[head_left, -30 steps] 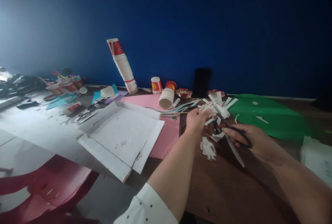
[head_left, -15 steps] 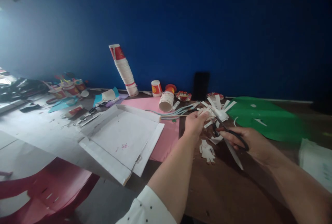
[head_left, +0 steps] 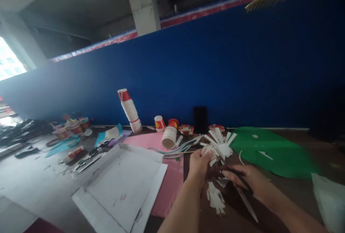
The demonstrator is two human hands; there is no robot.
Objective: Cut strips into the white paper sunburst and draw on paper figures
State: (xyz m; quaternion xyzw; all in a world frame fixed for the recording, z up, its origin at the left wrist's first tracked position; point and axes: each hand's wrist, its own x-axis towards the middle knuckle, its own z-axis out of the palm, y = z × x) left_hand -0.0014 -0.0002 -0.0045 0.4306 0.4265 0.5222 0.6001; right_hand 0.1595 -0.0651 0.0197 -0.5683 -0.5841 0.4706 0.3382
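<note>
Low in the head view, my left hand is closed on the near edge of a white paper cup cut into strips that fan out. My right hand grips dark-handled scissors, their blades pointing up-left against the cut paper. Whether the blades are apart is hard to make out. A long, pale pointed strip shows below my right hand; its kind is unclear. Just under the hands, a white paper cut-out with finger-like ends lies on the brown table.
A shallow white cardboard box lid lies left, partly over pink paper. Behind stand a leaning stack of paper cups and a dark phone-like slab. Green sheet lies right, against the blue partition.
The view has tilted upward, so the table sits lower and the ceiling and partition top show. Both hands keep their hold on the cut cup and scissors, with little other visible movement.
</note>
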